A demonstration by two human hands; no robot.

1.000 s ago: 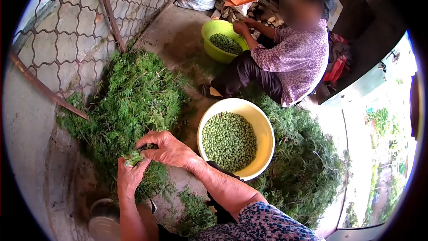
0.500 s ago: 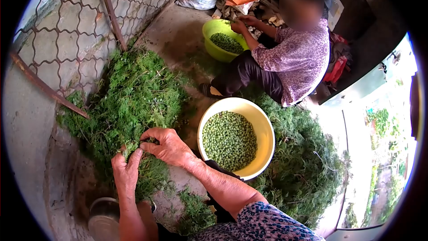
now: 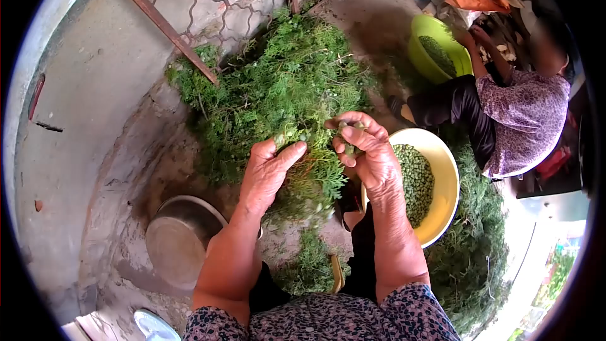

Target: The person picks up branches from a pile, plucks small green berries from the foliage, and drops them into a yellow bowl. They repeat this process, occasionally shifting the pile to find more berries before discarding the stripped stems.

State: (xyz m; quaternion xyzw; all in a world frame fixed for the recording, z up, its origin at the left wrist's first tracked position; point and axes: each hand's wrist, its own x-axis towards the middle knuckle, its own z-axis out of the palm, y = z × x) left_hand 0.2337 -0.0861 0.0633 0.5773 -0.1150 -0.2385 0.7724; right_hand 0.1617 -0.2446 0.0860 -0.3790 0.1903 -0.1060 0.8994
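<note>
Near the middle, my left hand (image 3: 271, 167) pinches a leafy green sprig (image 3: 322, 167) that bears small round berries. Just to its right, my right hand (image 3: 369, 151) is curled round several green berries (image 3: 351, 137), its fingertips close to the sprig. The two hands are slightly apart. Beyond them spreads a big heap of green branches (image 3: 284, 76). A pale yellow basin (image 3: 447, 183) stands beside my right forearm, with many green berries (image 3: 413, 183) in it; the forearm hides part of its near side.
A person in a patterned shirt (image 3: 524, 113) sits at the upper right by a lime-green basin (image 3: 418, 41). A metal pot (image 3: 180, 240) stands at the lower left. More branches (image 3: 473, 233) lie at the right. A wire lattice (image 3: 221, 0) and rusty bar (image 3: 158, 19) edge the heap.
The view has shifted left, so the basins and the person appear farther right. My hands have moved apart, and berries now show in my right hand. More of the metal pot is visible.
</note>
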